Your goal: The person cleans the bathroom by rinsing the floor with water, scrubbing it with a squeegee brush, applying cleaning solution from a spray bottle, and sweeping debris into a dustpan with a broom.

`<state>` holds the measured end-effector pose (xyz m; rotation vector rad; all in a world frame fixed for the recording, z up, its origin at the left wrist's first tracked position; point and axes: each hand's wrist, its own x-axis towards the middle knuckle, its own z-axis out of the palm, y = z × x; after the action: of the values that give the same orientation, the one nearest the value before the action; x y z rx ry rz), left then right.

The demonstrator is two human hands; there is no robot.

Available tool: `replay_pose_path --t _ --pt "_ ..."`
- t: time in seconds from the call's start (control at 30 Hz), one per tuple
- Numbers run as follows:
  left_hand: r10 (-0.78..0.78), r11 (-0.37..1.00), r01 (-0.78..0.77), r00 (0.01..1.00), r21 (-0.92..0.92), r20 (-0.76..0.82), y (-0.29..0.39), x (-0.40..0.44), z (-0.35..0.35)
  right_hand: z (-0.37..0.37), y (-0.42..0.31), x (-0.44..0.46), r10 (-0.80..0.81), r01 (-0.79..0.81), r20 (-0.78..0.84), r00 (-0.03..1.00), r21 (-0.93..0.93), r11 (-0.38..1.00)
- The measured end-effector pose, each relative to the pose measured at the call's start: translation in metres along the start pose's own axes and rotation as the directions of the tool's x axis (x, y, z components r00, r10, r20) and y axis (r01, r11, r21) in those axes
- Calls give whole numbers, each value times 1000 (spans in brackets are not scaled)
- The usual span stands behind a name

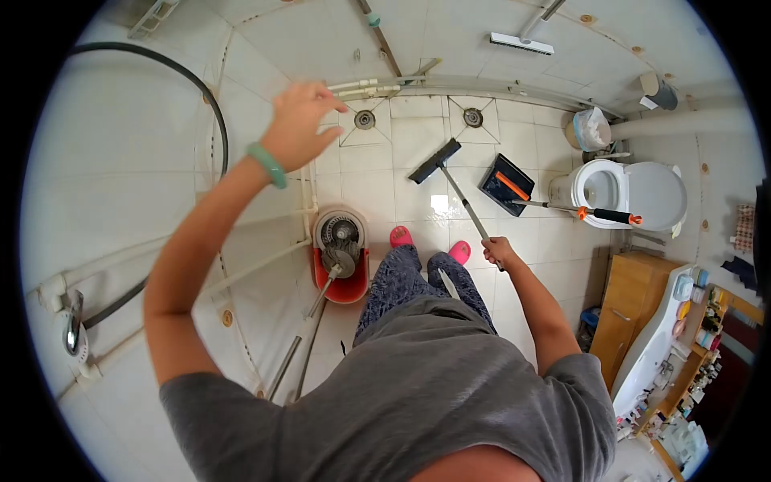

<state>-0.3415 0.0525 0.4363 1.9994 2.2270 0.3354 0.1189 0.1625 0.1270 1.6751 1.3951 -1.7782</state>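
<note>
The floor squeegee point(434, 161), a straight dark blade on a slim metallic pole, angles across pale tiles at the center, left of the black dustpan point(507, 185). The right hand point(499, 251) grips its pole; the left hand point(299, 120), raised at far left, is empty, fingers loosely spread. The red mop bucket point(340, 261) stands near left.

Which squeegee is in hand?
The black-headed squeegee, its pole gripped by the right hand. The white-headed squeegee has no hand on it.
</note>
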Motion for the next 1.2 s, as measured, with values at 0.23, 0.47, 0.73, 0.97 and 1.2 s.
replay_pose_path --t 0.23,0.47,0.73,0.97,1.2 --pt "-324 613 492 870 -618 371 43 -15 243 -29 -11 -86 -111 101 -76 991 -117 988" --pt "-121 -73 793 595 -604 795 213 16 393 -46 -37 -183 -162 116 -158 974 -263 958" --pt "12 -844 390 699 -367 715 297 87 412 -82 -56 -252 -309 118 -278 909 -539 834" --pt "20 -910 301 718 -284 695 299 99 384 -100 -47 -262 -421 136 -251 872 -702 699" --pt "-26 -908 276 712 -314 702 311 109 335 -101 -56 -272 -558 -12 -235 796 -928 373"
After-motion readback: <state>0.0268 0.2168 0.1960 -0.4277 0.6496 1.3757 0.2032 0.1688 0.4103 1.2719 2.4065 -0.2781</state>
